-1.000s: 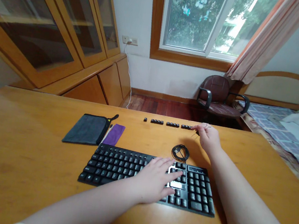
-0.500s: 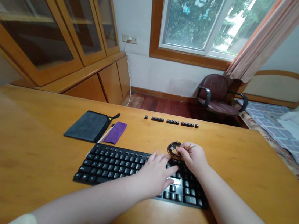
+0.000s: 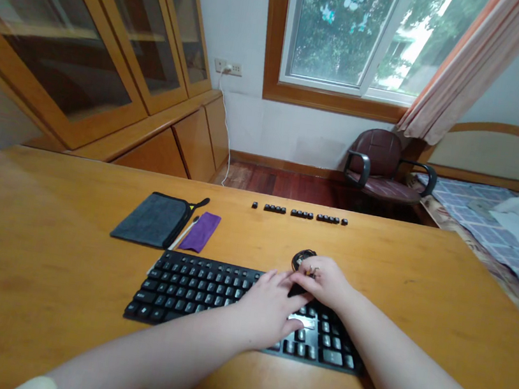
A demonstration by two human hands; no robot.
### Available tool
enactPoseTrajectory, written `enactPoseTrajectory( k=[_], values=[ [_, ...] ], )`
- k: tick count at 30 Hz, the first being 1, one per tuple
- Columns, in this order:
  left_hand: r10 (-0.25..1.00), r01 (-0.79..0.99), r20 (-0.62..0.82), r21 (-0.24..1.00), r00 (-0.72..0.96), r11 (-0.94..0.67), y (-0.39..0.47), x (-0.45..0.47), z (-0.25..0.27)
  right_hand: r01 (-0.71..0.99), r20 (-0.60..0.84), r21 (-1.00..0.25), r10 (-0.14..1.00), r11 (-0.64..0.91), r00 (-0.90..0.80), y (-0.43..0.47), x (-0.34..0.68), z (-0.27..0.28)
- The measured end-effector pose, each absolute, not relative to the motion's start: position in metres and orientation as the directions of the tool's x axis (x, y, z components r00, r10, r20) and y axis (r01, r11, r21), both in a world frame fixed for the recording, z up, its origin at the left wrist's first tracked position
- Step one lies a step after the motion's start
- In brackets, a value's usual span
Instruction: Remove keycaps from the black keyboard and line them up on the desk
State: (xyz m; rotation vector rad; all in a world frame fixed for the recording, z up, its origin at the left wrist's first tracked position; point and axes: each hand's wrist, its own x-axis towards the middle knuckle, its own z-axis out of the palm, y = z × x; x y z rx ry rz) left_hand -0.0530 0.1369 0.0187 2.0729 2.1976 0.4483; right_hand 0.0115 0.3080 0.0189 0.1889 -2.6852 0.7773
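A black keyboard [image 3: 198,286] lies on the wooden desk, its right part largely covered by my hands. My left hand [image 3: 269,312] rests over it with fingers spread, fingertips near its back edge. Against those fingertips, my right hand [image 3: 324,282] is closed in a pinch above the keyboard's upper right part. Between its fingers shows a small tool with thin wire ends [image 3: 311,271], mostly hidden. A coiled black cable [image 3: 299,258] with a pale plug sits just behind the keyboard, partly covered by my right hand. Loose black keycaps [image 3: 302,214] stand in a row along the desk's far edge.
Left of centre lie a dark grey zip pouch [image 3: 152,219], a small white-handled brush [image 3: 184,233] and a purple cloth [image 3: 201,231]. Beyond the desk [image 3: 38,253] are a glass-door cabinet [image 3: 101,50], an armchair [image 3: 375,162] and a bed [image 3: 488,214].
My right hand has come down and slightly left, from beside the cable coil to against my left fingers. The left hand stays on the keyboard. The view has shifted slightly.
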Motion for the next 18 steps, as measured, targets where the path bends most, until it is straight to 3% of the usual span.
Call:
enactPoseTrajectory(
  k=[2, 5, 10, 15, 18],
  values=[
    [0.990, 0.965, 0.117, 0.259, -0.073, 0.040, 0.137, -0.053, 0.020, -0.285, 0.381, -0.409, -0.122, 0.867, -0.917, 0.306, 0.012, 0.018],
    [0.992, 0.968, 0.099, 0.244, -0.084, 0.058, 0.138, -0.053, 0.021, -0.297, 0.425, -0.272, -0.163, 0.915, -0.890, 0.303, 0.012, 0.019],
    [0.990, 0.967, 0.104, 0.246, -0.093, 0.065, 0.138, -0.053, 0.020, -0.345, 0.509, -0.186, -0.211, 0.920, -0.835, 0.304, 0.016, 0.021],
    [0.991, 0.961, 0.104, 0.272, -0.082, 0.051, 0.138, -0.057, 0.017, -0.431, 0.683, -0.336, -0.098, 0.837, -0.724, 0.306, 0.024, 0.025],
    [0.991, 0.956, 0.113, 0.292, -0.070, 0.034, 0.138, -0.059, 0.017, -0.429, 0.704, -0.434, 0.001, 0.792, -0.710, 0.307, 0.026, 0.026]
  ],
)
